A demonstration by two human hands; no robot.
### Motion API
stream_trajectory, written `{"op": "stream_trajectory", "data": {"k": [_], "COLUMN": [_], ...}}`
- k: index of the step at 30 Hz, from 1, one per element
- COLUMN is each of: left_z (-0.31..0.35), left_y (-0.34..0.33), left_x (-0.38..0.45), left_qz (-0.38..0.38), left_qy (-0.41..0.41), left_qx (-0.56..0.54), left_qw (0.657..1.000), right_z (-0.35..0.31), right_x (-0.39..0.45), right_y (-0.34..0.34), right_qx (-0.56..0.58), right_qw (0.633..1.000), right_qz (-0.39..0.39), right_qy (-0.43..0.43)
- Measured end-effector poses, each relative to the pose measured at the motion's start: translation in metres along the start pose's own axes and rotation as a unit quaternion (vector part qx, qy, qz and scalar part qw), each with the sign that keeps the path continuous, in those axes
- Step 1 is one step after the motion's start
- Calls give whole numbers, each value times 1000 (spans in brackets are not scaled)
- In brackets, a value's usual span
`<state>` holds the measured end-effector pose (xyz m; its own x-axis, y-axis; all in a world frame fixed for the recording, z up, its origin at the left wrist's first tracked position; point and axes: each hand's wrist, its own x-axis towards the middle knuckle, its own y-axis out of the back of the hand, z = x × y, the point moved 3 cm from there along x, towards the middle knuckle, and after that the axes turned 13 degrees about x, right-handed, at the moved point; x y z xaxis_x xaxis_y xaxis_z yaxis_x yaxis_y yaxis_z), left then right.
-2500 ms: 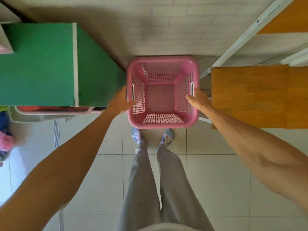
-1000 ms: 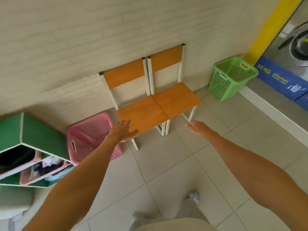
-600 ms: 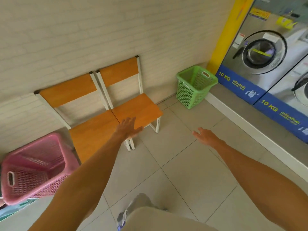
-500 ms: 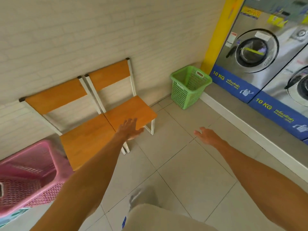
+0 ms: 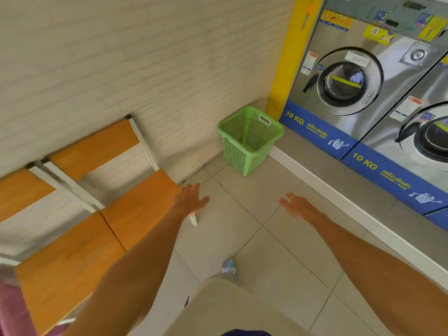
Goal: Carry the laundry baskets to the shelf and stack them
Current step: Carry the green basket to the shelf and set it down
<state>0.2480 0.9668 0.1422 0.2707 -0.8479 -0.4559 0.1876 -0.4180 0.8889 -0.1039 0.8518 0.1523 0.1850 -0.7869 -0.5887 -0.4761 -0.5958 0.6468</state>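
Corner floor (image 5: 242,214), upright green basket (image 5: 249,141)

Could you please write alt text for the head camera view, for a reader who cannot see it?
Two empty, open hands, left and right, reach forward over a tiled floor toward a green basket standing in the corner. Two orange chairs line the wall on the left; washers marked 10 KG stand on the right.

bare arms (image 5: 135,263); beige trousers (image 5: 218,309); pale blue sock (image 5: 228,266)
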Motion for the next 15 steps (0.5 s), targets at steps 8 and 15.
{"op": "stream_trajectory", "data": {"k": [8,15], "left_z": [78,145], "left_y": [64,105], "left_x": [139,242], "left_qz": [-9,-27], "left_qy": [-28,-8], "left_qx": [8,-7], "left_qw": [1000,1000], "right_z": [-7,-12], "right_x": [121,246], "right_y": [96,177], "right_qx": [4,-41], "right_qw": [1000,999], "right_qz": [4,-14], "right_qy": [-29,-12]}}
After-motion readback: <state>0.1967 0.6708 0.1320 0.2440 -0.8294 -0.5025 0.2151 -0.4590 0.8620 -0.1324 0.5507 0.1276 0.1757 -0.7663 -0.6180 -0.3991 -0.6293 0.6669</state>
